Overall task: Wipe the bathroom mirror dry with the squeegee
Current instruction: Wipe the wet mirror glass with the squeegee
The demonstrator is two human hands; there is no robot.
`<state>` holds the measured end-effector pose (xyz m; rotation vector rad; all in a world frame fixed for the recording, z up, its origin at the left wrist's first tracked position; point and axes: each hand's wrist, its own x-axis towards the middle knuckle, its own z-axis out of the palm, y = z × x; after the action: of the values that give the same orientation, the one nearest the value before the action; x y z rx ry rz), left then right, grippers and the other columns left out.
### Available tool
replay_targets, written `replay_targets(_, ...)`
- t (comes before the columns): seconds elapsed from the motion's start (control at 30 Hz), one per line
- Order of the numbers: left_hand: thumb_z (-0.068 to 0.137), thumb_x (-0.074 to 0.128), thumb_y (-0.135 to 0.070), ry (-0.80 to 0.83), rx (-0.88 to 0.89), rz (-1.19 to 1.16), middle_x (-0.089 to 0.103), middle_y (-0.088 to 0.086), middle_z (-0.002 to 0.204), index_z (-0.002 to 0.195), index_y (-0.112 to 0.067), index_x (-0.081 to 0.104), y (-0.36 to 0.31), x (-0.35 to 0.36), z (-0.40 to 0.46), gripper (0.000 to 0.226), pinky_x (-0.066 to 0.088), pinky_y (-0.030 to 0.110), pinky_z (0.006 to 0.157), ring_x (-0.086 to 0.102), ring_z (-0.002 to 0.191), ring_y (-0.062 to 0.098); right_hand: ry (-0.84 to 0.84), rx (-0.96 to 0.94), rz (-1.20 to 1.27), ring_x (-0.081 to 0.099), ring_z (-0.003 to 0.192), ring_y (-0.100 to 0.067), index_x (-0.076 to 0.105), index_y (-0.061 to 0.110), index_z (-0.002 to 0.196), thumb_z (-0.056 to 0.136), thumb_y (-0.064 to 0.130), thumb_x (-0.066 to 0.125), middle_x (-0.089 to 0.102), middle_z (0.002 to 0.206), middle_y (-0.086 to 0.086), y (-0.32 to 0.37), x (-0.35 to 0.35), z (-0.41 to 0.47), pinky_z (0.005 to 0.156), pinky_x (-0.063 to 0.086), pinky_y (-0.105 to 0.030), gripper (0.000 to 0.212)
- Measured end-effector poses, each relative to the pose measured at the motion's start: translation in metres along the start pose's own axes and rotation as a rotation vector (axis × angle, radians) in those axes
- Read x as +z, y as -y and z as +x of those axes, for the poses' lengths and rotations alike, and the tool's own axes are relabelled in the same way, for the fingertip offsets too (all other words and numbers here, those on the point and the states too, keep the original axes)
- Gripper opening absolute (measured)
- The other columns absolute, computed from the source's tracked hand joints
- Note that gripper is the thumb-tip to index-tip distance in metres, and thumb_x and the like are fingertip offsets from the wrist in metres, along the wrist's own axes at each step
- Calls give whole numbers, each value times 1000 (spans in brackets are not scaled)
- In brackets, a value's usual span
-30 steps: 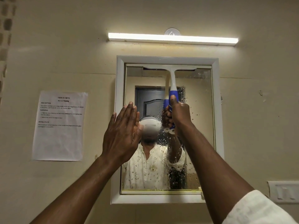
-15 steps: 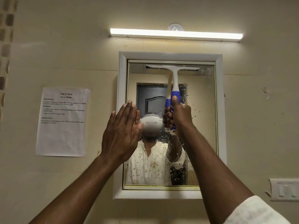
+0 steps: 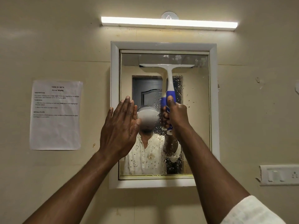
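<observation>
Beige wall carries a sheet headed "Mirror Wiping". My right hand grips the squeegee, blade high on the mirror; left hand flat, fingers straight together.

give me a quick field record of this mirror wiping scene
tool: squeegee, white blade, blue grip
right hand: grips the squeegee handle
left hand: fingers straight, raised at the mirror's left edge
blade position: near the top of the mirror
water: droplets on the glass below the blade, centre and right
wall: paper sheet left, light bar above
</observation>
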<state>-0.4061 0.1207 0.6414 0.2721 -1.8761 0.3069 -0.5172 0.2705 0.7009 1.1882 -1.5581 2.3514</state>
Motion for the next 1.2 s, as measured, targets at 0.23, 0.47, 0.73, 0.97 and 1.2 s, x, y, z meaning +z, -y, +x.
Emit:
replay_targets(0.23,98,9,-54,28,4,-12,-10,-11,159,151,-32,-6,1,10,-10,60,-4,36,121,-3,148,8,-12,14,-41,44,46,-12,54,6,88,98,41,40,49,60,-2,-12,-2,-12,48,39,-21,39)
replay_targets(0.47,98,13,-53,2,5,-4,-6,-10,158,150,-30,-5,-7,-5,-16,60,-11,26,118,-5,147,4,-17,7,-39,46,51,-12,55,5,89,98,40,40,51,63,-3,-19,-3,-20,51,40,-23,39)
replay_targets(0.73,96,6,-56,44,-18,-1,-3,-8,158,152,-22,8,-12,-12,-21,66,0,35,120,-2,146,6,-30,14,-55,47,54,-13,55,5,88,98,41,40,51,64,-3,-34,-5,-34,55,41,-25,40)
replay_targets(0.97,95,3,-58,60,-33,3,0,-6,161,153,-24,5,-13,-12,-29,67,-5,30,119,-5,146,4,-60,24,-92,51,57,-11,56,7,91,97,42,40,54,67,-1,-38,-5,-39,59,44,-26,39)
replay_targets(1.2,96,9,-54,55,-40,16,6,-1,162,153,-21,10,-16,-13,-30,66,-3,31,119,-1,146,6,-51,56,-80,48,53,-12,55,13,79,97,42,41,52,63,-2,-54,-9,-58,53,43,-27,37)
